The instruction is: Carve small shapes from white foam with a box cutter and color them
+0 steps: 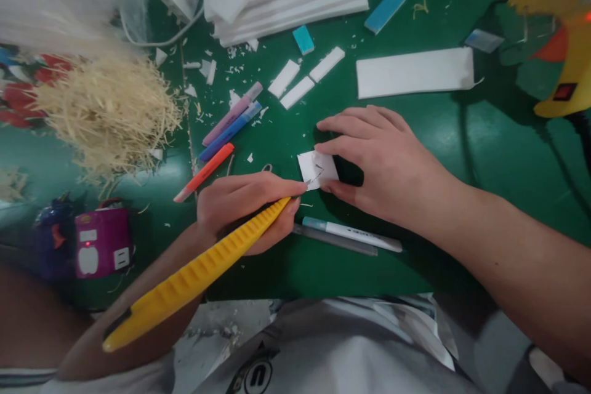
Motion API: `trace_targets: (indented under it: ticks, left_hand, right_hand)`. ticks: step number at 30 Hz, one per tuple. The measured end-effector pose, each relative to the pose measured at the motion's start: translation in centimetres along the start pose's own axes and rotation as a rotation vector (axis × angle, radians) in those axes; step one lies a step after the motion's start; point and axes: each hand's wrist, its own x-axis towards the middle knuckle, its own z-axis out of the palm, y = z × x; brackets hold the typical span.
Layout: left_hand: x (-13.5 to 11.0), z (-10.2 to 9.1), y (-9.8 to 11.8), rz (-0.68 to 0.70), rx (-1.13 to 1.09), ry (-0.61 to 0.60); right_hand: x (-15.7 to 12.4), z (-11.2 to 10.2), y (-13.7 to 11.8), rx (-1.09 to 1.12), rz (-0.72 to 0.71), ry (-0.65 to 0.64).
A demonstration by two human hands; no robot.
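A yellow utility knife [203,271] with a ridged handle slants up from the lower left, and my left hand [249,209] is closed around its front end. Its tip meets a small white foam square [310,167] that bears dark marks. My right hand [369,154] pinches the square's right side between thumb and fingers, steadying it on the green table [277,277]. Just below the hands lie a white and teal marker [355,234] and a grey marker [341,241]. Orange [205,172], blue [231,130] and purple [233,114] markers rest beyond my left hand.
White foam sheets [290,6] are stacked at the back. Small white strips [298,92], a long white piece [415,72] and blue blocks [386,10] lie farther out. A yellow glue gun [566,37] stands right; shredded straw [111,114] and a purple box [102,242] are left.
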Motion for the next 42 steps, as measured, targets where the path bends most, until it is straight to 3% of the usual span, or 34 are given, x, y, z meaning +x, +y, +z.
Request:
trace_targets:
  ticks: [12,29,34,39,42]
  left_hand:
    - [-0.1,-0.3,-0.5,0.145,0.035,-0.052]
    - [-0.8,-0.1,-1.3,0.161,0.059,-0.014]
    - [-0.8,-0.6,-1.5,0.183,0.047,-0.055]
    - [-1.2,-1.7,-2.0,0.233,0.074,-0.204]
    - [-1.6,-1.9,-2.1,0.205,0.083,-0.146]
  right_hand:
    - [0.0,0.0,0.1,-0.008,-0.005,-0.015]
    - [0.1,0.0,0.1,0.003,0.002,-0.015]
    - [0.1,0.0,0.1,0.002,0.001,-0.014]
    - [0.1,0.0,0.0,0.007,0.0,-0.016]
    - [0.1,-0.1,0.0,-0.001,-0.007,-0.013]
